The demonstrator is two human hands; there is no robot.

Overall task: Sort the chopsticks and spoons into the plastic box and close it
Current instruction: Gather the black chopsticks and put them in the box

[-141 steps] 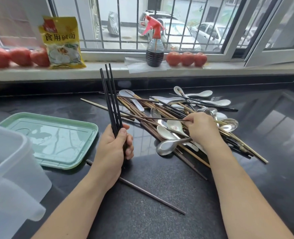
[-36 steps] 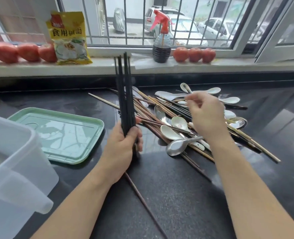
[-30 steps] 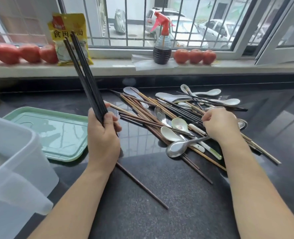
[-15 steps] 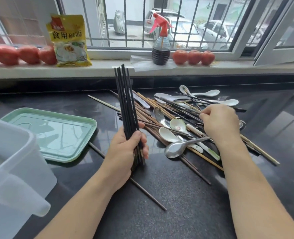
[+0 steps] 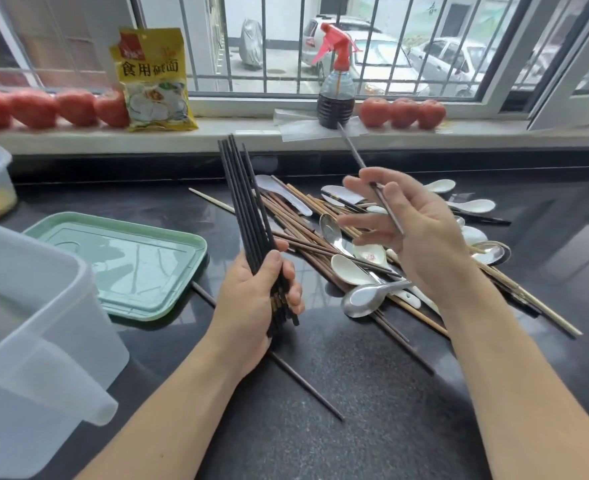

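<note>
Black chopsticks [image 5: 248, 216] stand bundled in my left hand [image 5: 255, 299], its grip clamped round them, while my right hand [image 5: 414, 233] loosely pinches one chopstick [image 5: 372, 181] that could slip onto the bench [image 5: 372, 427], plastic box [image 5: 26, 323] near-left.

Tomatoes [image 5: 402, 112], a spray bottle [image 5: 335, 98] and a yellow packet [image 5: 153, 81] line the windowsill [image 5: 234, 133].

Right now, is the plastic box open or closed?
Open. The plastic box has no lid on; its green lid lies flat on the counter beside it.
</note>
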